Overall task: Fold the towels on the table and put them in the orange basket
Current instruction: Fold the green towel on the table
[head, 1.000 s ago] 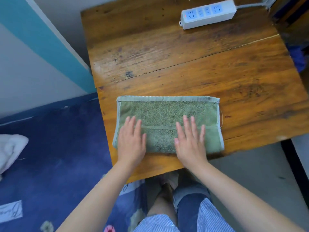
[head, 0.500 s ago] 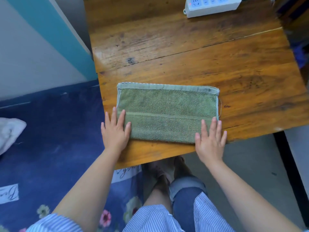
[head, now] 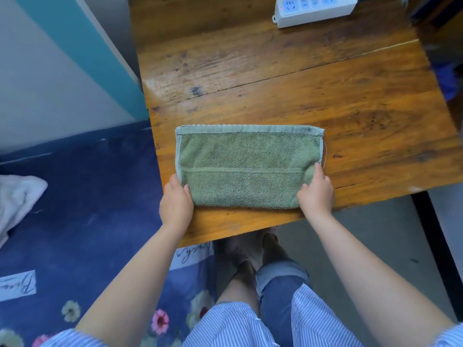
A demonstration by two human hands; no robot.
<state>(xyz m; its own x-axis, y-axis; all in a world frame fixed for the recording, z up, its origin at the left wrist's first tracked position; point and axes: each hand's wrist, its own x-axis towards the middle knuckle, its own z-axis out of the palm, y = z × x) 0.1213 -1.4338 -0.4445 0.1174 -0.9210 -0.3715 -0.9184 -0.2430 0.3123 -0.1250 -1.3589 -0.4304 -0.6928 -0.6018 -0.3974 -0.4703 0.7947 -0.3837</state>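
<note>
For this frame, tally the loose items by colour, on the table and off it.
Green: 1, the folded towel on the table, gripped at its ends by the left hand and right hand.
White: 2, the power strip and a cloth on the floor.
Total: 3
</note>
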